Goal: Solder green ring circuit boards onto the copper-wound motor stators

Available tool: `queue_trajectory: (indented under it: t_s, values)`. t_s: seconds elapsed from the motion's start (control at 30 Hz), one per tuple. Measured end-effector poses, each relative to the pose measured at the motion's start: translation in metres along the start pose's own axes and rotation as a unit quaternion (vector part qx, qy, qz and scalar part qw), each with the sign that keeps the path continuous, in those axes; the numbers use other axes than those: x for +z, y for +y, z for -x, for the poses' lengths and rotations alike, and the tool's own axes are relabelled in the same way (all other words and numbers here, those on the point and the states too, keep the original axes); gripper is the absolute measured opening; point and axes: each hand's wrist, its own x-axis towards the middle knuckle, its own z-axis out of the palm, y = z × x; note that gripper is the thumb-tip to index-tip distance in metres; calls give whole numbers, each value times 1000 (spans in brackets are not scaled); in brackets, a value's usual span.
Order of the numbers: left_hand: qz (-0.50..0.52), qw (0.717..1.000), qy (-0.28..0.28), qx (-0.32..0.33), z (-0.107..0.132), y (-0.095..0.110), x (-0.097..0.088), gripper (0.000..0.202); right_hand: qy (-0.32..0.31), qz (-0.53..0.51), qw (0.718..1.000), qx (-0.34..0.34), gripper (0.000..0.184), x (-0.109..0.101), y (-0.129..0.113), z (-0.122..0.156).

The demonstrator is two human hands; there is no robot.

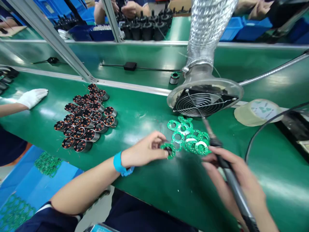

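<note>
My left hand (147, 149), with a blue band at the wrist, grips a green ring-shaped circuit board (172, 149) with a dark middle; whether a motor stator sits under it I cannot tell. A soldering iron (228, 175) lies in my right hand (238, 174), its tip pointing up and away toward the fan grille, slightly blurred. Between and beyond my hands, several loose ring-shaped circuit boards (178, 137) are heaped on the green table. To the left stands a cluster of motor stators (86, 123) with copper windings facing up.
A fume duct (202, 42) with a round fan hood (205, 101) hangs above the boards. A tape roll (257, 112) and black cable lie at right. A co-worker's gloved hand (35, 97) rests at left. Blue bins (70, 169) hold more boards below. One stator (174, 78) stands behind the rail.
</note>
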Motion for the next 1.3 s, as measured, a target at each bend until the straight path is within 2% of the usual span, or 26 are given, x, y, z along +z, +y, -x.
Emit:
queue_trajectory:
  t_s: [0.1,0.17,0.23,0.3,0.4,0.47,0.6,0.77,0.83,0.9,0.97,1.07,1.13,1.2,1.23,1.3]
  values:
    - [-68,987,142,21,-21,17,-24,31,82,124,988,50,38,-20,17,-3]
    - [-105,980,164,43,-26,27,-27,33,112,114,984,84,40,-20,18,-4]
    - [-135,981,123,66,-24,32,-19,36,114,41,992,43,36,-8,9,-4]
    - [-177,977,78,85,-17,32,-1,37,78,-14,997,25,28,11,-4,-4]
    - [-244,962,38,118,-4,30,24,38,40,-111,992,48,39,35,-21,-4]
    - [-276,951,23,139,1,29,33,43,25,-167,983,79,40,42,-27,-3]
    - [-301,939,20,163,4,25,36,44,10,-230,966,119,33,42,-28,0]
    - [-282,947,-1,151,0,27,35,42,-18,-239,962,132,37,43,-23,-2]
    - [-267,956,-11,123,-3,30,26,42,-34,-185,977,100,42,36,-15,-5]
    - [-233,969,14,85,-9,33,7,40,-32,-82,995,39,45,21,0,-8]
    - [-184,977,89,62,-20,38,-21,38,8,54,998,-11,40,-2,19,-12]
    - [-121,959,252,39,-51,50,-66,35,76,216,972,-53,29,-37,47,-21]
    - [-105,940,325,14,-80,60,-88,22,98,275,956,-25,23,-53,61,-30]
    - [-106,930,351,9,-111,69,-103,15,105,293,950,15,23,-60,76,-41]
    - [-109,926,361,6,-126,72,-109,14,93,280,955,34,25,-61,84,-45]
    - [-129,915,381,-3,-154,76,-120,16,18,213,975,58,28,-63,101,-49]
